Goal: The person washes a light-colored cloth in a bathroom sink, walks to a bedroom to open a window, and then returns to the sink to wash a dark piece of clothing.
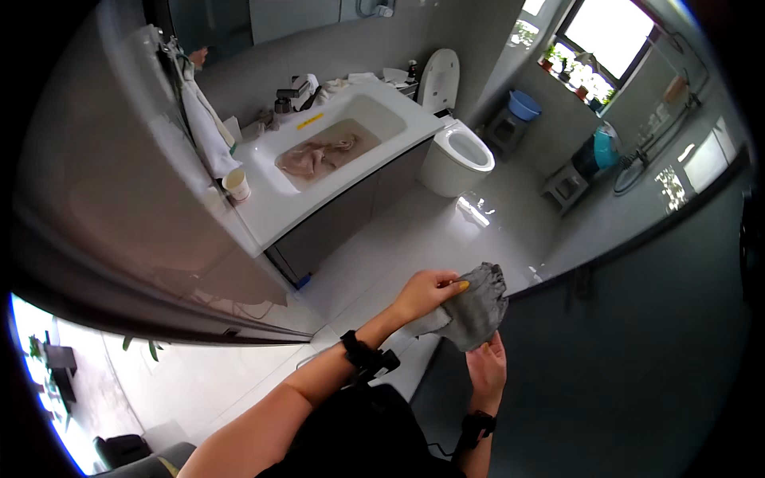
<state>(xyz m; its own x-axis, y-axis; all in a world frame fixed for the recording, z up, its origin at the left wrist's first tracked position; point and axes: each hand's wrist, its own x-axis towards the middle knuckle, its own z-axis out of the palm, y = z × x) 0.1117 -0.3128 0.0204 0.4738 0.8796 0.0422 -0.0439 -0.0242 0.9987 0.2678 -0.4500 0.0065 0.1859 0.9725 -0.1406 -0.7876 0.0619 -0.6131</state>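
A crumpled grey sock [476, 309] is stretched between my two hands, in front of my body and above the floor. My left hand [428, 294] pinches its upper left side, with the thumb lying over the fabric. At its lower edge my right hand [487, 368] is closed on the cloth, the fingertips partly hidden behind it. One paler grey flap of the sock hangs to the left, under my left hand. Both wrists wear black straps with small devices.
Ahead to the left is a white washbasin [382, 119] holding cloudy water and soaking brownish cloth [315, 159]. A paper cup [236, 185] stands on its counter. Beyond are a toilet [458, 159], a blue basin [523, 104] on a stool, and a dark door [621, 358] at my right.
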